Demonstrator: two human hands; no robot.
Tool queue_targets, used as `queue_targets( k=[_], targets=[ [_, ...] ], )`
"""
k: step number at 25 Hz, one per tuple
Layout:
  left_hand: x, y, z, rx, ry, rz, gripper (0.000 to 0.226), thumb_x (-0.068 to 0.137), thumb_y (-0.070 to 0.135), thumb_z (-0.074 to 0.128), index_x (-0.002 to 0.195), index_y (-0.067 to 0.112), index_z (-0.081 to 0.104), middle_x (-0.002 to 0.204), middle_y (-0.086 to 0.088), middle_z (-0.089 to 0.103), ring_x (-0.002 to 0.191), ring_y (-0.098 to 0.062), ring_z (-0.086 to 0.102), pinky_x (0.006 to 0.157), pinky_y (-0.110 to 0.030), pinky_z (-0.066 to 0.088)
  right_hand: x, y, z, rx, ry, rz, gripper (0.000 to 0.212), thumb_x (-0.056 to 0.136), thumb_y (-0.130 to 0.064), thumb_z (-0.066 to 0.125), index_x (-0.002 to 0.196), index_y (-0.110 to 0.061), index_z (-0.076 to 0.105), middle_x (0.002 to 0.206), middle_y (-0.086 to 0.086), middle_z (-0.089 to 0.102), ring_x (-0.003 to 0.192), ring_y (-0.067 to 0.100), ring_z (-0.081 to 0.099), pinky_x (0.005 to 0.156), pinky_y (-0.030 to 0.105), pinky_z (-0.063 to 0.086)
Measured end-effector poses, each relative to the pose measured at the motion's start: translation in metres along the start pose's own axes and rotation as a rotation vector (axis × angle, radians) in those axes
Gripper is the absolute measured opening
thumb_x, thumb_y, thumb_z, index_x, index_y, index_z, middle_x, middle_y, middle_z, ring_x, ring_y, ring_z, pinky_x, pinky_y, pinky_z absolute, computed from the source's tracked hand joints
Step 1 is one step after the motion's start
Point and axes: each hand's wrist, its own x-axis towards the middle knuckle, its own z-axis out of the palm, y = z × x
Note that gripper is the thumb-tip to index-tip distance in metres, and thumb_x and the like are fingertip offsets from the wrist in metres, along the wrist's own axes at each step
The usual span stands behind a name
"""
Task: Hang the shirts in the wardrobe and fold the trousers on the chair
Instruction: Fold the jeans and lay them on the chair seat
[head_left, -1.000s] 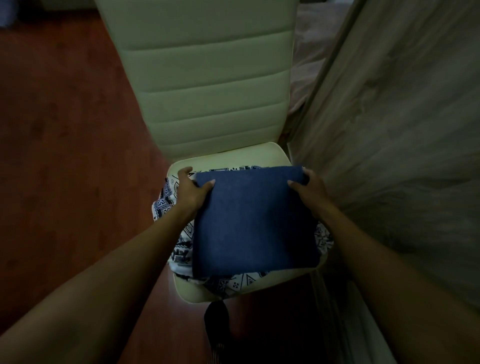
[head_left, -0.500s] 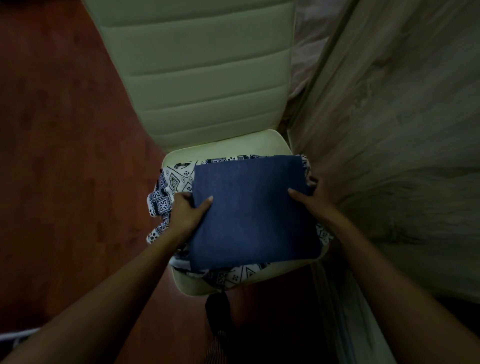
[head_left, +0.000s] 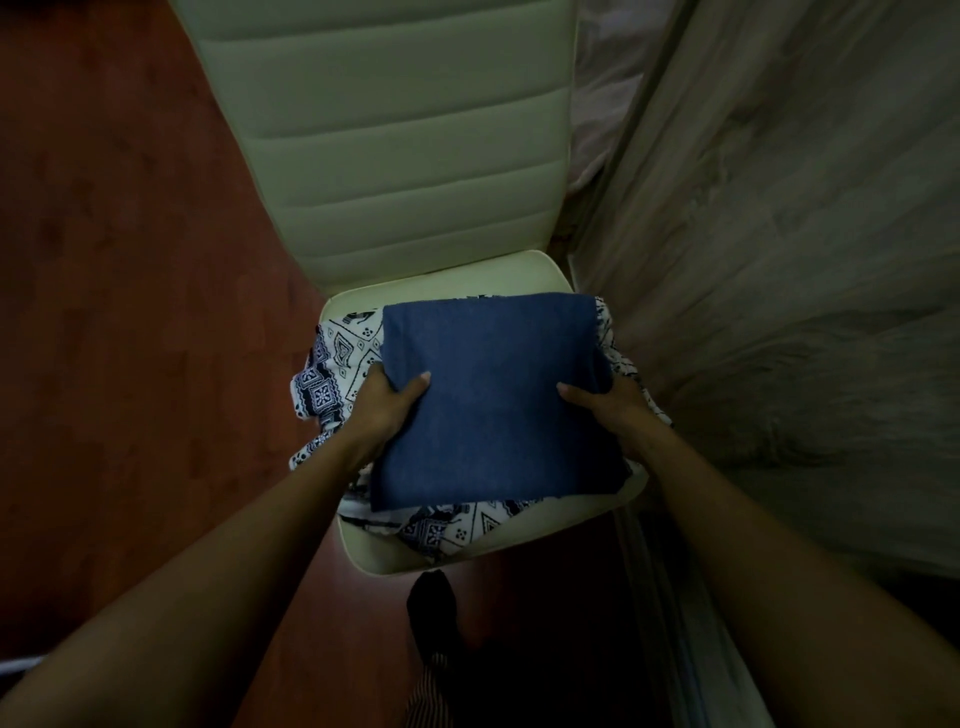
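Observation:
Folded blue trousers (head_left: 493, 400) lie as a flat square on the seat of a cream chair (head_left: 441, 275). Under them is a white garment with a dark blue and black geometric print (head_left: 332, 364), spilling over the seat's left and front edges. My left hand (head_left: 384, 405) grips the left edge of the blue trousers, thumb on top and fingers beneath. My right hand (head_left: 608, 405) grips the right edge the same way. Most of the patterned garment is hidden under the blue fold.
The chair's ribbed backrest (head_left: 384, 130) rises behind the seat. A pale wood-grain panel (head_left: 779, 260) stands close on the right. Reddish-brown wooden floor (head_left: 130, 312) spreads to the left. A dark-socked foot (head_left: 431, 603) is on the floor below the seat's front edge.
Both hands have slid from the far corners of the blue trousers down to the middle of its side edges. The fold has shifted slightly toward the seat's front.

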Motion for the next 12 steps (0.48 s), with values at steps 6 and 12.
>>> queue_targets(
  k=[6,12],
  targets=[
    [0.008,0.029,-0.024,-0.007,-0.076,0.101,0.047,0.094,0.035,0.053,0.131,0.016,0.032,0.114,0.003,0.052,0.097,-0.012,0.057,0.070,-0.025,0.048,-0.014,-0.015,0.005,0.175,0.028,-0.112,0.058,0.077,-0.022,0.076,0.129,-0.012,0.052,0.124,0.001,0.059,0.110,0.021,0.057,0.089,0.036,0.049],
    [-0.013,0.084,-0.050,-0.006,-0.149,0.314,0.036,0.096,0.031,0.052,0.127,0.016,0.046,0.120,-0.002,0.061,0.103,-0.013,0.063,0.084,-0.032,0.054,-0.056,-0.040,-0.006,0.419,-0.073,-0.205,0.052,0.075,-0.022,0.077,0.122,-0.014,0.057,0.116,0.002,0.066,0.100,0.018,0.066,0.078,0.031,0.055]
  ],
)
